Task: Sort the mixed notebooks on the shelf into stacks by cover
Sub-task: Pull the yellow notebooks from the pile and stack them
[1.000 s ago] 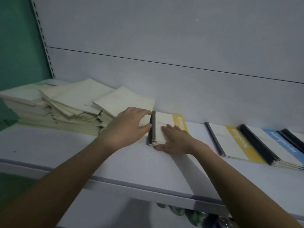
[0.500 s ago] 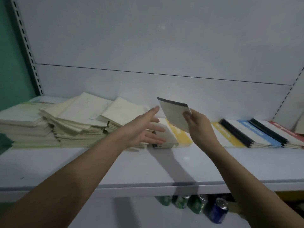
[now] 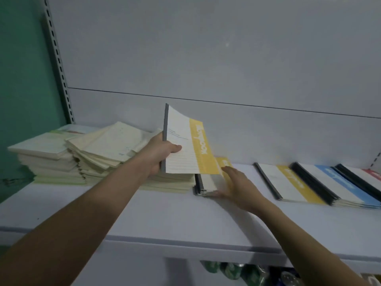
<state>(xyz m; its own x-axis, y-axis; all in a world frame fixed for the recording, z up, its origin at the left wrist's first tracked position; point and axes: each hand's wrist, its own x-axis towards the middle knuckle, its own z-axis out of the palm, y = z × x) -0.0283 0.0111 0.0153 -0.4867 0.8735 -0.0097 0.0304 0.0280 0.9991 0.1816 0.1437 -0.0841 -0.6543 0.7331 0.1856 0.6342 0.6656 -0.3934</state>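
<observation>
My left hand (image 3: 159, 154) grips a white notebook with a yellow band and grey spine (image 3: 185, 145), lifted and tilted above the shelf. Below it lies a small stack of yellow-band notebooks (image 3: 207, 183); my right hand (image 3: 239, 187) rests on this stack with fingers spread flat. To the left sit messy piles of cream notebooks (image 3: 99, 153). Further right lie a yellow-band notebook (image 3: 286, 185), a blue-band stack (image 3: 334, 188) and a dark-spined stack (image 3: 360, 180) with a sliver of red at the frame edge.
The white shelf (image 3: 165, 219) has a back panel close behind the stacks. A slotted upright (image 3: 58, 65) runs beside a green wall at the left. Drink cans (image 3: 233, 271) stand on a lower level under the shelf's front edge.
The lifted notebook has passed from my right hand to my left hand. My right hand has dropped onto the yellow-band stack.
</observation>
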